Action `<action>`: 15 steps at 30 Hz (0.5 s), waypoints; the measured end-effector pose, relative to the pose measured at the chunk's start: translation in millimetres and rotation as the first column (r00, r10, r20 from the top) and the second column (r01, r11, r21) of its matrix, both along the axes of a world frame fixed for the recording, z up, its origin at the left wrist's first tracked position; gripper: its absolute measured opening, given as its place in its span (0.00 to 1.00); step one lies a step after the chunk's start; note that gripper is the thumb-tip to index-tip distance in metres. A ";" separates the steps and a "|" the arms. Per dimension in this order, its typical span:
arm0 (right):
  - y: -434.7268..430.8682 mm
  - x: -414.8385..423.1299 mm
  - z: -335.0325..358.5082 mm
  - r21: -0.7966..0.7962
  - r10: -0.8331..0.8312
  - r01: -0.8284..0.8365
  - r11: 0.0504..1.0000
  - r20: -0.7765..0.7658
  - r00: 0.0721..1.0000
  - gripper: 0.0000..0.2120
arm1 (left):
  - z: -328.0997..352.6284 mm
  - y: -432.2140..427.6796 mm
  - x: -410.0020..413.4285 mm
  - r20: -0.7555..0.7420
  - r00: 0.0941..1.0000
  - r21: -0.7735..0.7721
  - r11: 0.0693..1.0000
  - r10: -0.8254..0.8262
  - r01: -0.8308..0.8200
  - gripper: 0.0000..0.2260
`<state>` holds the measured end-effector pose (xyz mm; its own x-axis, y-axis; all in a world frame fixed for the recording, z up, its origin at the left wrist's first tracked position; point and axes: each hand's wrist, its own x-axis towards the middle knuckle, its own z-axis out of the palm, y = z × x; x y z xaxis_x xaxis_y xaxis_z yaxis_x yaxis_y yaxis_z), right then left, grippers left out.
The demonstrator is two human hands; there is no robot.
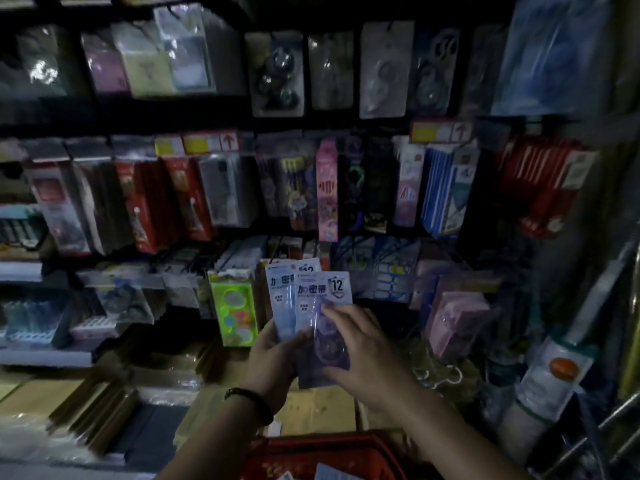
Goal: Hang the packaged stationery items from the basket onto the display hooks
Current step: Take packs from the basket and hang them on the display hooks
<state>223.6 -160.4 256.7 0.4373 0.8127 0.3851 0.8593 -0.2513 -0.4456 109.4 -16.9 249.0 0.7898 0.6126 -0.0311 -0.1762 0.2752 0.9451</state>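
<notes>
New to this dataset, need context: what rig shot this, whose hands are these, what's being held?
There is no robot here. A person wears one wide-angle camera on the head, looking forward and down, so this single picture is their own view in a dim shop. The left hand, with a dark bracelet on its wrist, grips two flat packs with printed cards. The right hand pinches the front pack, the purple one. Ahead are rows of hanging goods on display hooks. At the bottom edge sits a red basket with something pale inside. The held packs are not yet hung.
</notes>
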 end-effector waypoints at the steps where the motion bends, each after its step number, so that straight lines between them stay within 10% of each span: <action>1: -3.9 4.9 10.1 0.029 -0.018 0.018 0.999 0.015 1.000 0.47 | 13.6 -1.5 6.5 0.015 1.000 0.023 0.999 -0.022 0.021 0.14; 15: -99.9 128.8 177.4 0.282 -0.315 0.236 0.930 0.281 0.906 0.40 | 196.1 -27.4 130.9 0.117 0.986 0.320 0.944 -0.121 0.078 0.12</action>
